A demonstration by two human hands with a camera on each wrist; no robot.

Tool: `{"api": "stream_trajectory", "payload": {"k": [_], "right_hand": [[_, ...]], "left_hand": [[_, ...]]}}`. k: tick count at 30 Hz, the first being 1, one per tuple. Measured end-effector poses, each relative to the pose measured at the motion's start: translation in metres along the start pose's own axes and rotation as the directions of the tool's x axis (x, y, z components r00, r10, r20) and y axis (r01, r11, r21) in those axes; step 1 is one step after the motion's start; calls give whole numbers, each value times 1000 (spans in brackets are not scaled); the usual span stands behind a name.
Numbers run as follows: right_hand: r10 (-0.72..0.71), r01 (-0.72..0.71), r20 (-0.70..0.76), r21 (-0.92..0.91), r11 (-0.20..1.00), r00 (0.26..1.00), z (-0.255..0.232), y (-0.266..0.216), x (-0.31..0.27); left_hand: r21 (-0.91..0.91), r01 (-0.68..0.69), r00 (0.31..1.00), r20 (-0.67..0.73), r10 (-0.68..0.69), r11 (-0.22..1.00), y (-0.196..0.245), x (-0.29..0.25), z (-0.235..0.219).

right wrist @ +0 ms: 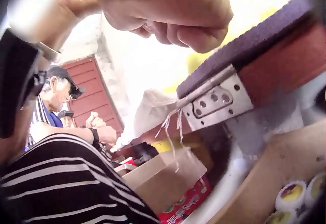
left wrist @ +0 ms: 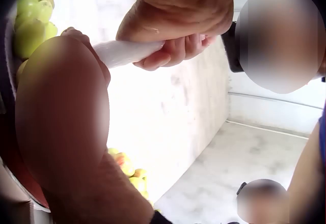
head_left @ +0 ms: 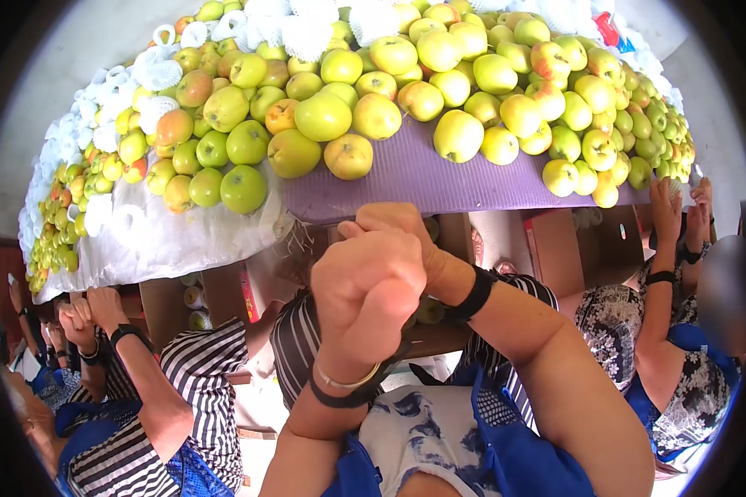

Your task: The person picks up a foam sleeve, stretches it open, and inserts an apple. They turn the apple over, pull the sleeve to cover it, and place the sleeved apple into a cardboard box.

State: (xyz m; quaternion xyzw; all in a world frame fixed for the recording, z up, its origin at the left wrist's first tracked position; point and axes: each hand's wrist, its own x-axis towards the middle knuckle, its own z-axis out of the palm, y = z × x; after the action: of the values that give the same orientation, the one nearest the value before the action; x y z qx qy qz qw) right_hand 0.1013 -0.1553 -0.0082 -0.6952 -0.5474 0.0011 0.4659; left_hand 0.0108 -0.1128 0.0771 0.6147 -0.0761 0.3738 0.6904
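Observation:
In the head view my left hand (head_left: 369, 290) is curled into a fist in front of the table edge. Just beyond it, partly covered by it, is my right hand (head_left: 399, 222), its fingers also curled. The left wrist view shows a white foam fruit net (left wrist: 128, 52) stretched taut between the two hands. My left hand's fingers (left wrist: 175, 52) grip one end; the other end runs into my right hand. Green-yellow apples (head_left: 323, 114) are heaped on the purple-covered table (head_left: 427, 170) ahead. In the right wrist view the net is hidden behind the curled right hand (right wrist: 173, 12).
Loose white foam nets (head_left: 307, 33) lie behind the apples. Under the table stand cardboard boxes (right wrist: 168, 175), one holding netted apples (right wrist: 291, 196). A metal hinge (right wrist: 216, 99) sits at the table edge. People work at the left (head_left: 145, 389) and right (head_left: 663, 348).

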Motion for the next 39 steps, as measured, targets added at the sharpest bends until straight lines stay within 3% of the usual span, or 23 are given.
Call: {"api": "stream_trajectory", "payload": {"k": [4, 5, 8, 9, 11, 12, 14, 18, 19, 22, 24, 26, 27, 28, 31, 33, 34, 35, 36, 38, 39], "right_hand": [[-109, 151, -168, 261, 953, 980, 5, -23, -3], [-155, 196, -174, 246, 949, 972, 2, -21, -2], [-239, 236, -203, -39, 971, 950, -7, -2, 5], [-258, 255, -192, -43, 966, 947, -10, -1, 6], [-292, 289, -168, -45, 956, 942, -13, 0, 6], [-249, 264, -186, 55, 963, 950, -10, -4, 3], [-156, 210, -215, 255, 944, 964, 1, -17, -5], [-272, 275, -186, -10, 961, 944, -18, 2, 8], [-264, 265, -139, -16, 964, 954, -23, 3, 8], [-220, 246, -142, 204, 948, 965, -12, -12, -2], [-228, 256, -156, 190, 948, 961, -9, -21, -5], [-258, 277, -137, 142, 950, 956, -15, -16, 3], [-257, 264, -107, 57, 963, 960, -17, -11, 6], [-241, 250, -102, 89, 964, 965, -18, -9, 7], [-170, 182, -74, 191, 965, 983, -13, -5, 5], [-98, 101, -23, 239, 966, 995, -15, 1, 2], [-17, 23, -23, 273, 962, 1000, -16, 4, 1], [64, -55, -20, 305, 951, 998, -17, 8, 1], [146, -133, -14, 335, 933, 989, -20, 11, 2], [158, -166, 55, 200, 966, 986, -32, 14, 2], [161, -170, 76, 131, 977, 984, -36, 17, 2]], "left_hand": [[-191, 47, 993, -102, -67, 981, 19, -1, -6], [-176, 64, 993, -91, -81, 982, 20, -2, -3], [38, 25, 1000, -10, -25, 999, 24, -1, 19], [53, 16, 1000, 22, -17, 998, 25, 0, 22], [176, 96, 987, -142, -71, 980, 28, -1, 13], [193, 130, 973, -215, -87, 973, 29, -1, 9], [126, 96, 970, -236, -64, 987, 26, -2, 3], [86, 47, 986, -166, -32, 995, 25, -1, 10], [67, 38, 986, -165, -27, 997, 25, -1, 9], [-97, -4, 991, -131, -9, 995, 26, 2, -2], [-311, -34, 999, -14, 31, 950, 29, 7, -9], [-290, -49, 999, -1, 51, 956, 27, 7, -6], [-290, -50, 999, 3, 53, 956, 25, 7, -5], [-287, -51, 998, 6, 56, 957, 24, 7, -5], [-519, -28, 994, -105, -30, 854, -6, 2, -23], [-138, 8, 967, -252, -43, 990, -11, 3, -27], [56, 52, 944, -328, -30, 997, -13, 3, -26], [-343, 21, 960, -254, -114, 939, -5, 12, -17], [-303, 59, 960, -245, -137, 951, -5, 12, -20], [-227, 134, 958, -219, -185, 965, -7, 12, -31], [-144, 92, 978, -174, -116, 985, -11, 11, -35]]}}
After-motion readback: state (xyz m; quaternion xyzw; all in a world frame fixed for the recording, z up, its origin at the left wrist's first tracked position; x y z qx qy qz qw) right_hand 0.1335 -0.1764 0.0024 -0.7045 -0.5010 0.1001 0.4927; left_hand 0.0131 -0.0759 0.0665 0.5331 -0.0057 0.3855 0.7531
